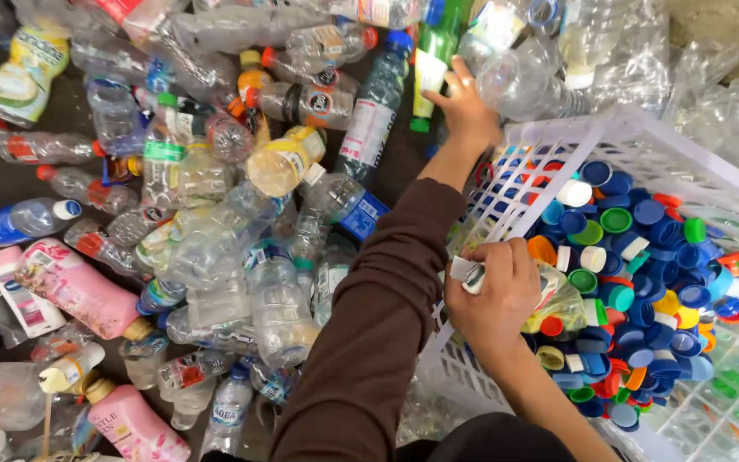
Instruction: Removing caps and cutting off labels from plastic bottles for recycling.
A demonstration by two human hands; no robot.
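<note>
Clear crumpled bottle (558,301) sits in the right hand (496,295), over the near-left part of the white basket (643,137), just inside its left wall. The fingers are curled tight around the bottle's neck end, and the bulk of the body sticks out past the hand toward the basket's middle. Its long axis runs roughly across the basket, left to right, tipped slightly down toward the heap of bottle caps (635,257). A red cap end shows at the low side, just beside the caps; whether it touches them cannot be told. A torn strip of label (467,274) pokes out of the fist on the opposite side, over the basket's left rim.

The left hand (465,107), in a long brown sleeve (387,299), is stretched away past the far-left corner of the basket into the pile of empty bottles on the floor. Its fingers are partly spread and rest against a green bottle (436,51) and a clear crushed one beside it; they press on the bottles rather than close around either one.

The green bottle lies nearly upright in the view, neck pointing toward the hand. A dark bottle with a blue cap (375,111) lies just left of it, parallel. Pink bottles (79,287) lie at the near-left of the floor, well apart from both hands.
</note>
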